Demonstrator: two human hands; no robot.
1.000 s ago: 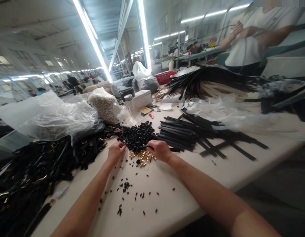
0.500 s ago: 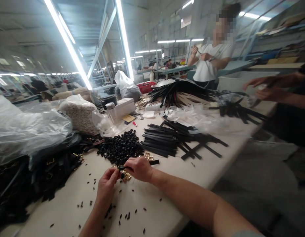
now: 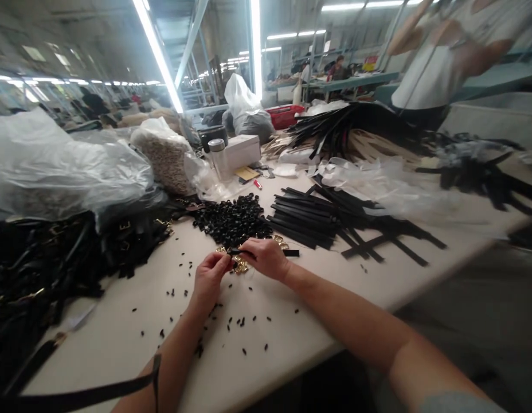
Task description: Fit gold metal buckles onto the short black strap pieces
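Note:
My left hand point(image 3: 209, 276) and my right hand point(image 3: 266, 258) meet over the white table point(image 3: 120, 338), fingers pinched together on a short black strap point(image 3: 290, 253) whose free end sticks out to the right of my right hand. A few gold metal buckles point(image 3: 240, 265) lie just under the hands. Directly behind them is a heap of small black loops point(image 3: 231, 219). To the right of that lies a pile of black straps point(image 3: 317, 221). Tiny black bits point(image 3: 242, 322) are scattered on the table in front of my hands.
A big mound of black straps with gold buckles point(image 3: 55, 258) fills the left side, with clear plastic bags point(image 3: 63, 166) behind it. A white box point(image 3: 242, 150), a jar point(image 3: 216, 158) and more strap piles point(image 3: 352, 129) stand farther back. A person in a white shirt point(image 3: 425, 69) stands at the far right.
A second ago my hands were apart at the loop heap and the buckles. They have since come together on a black strap, and the camera has swung about.

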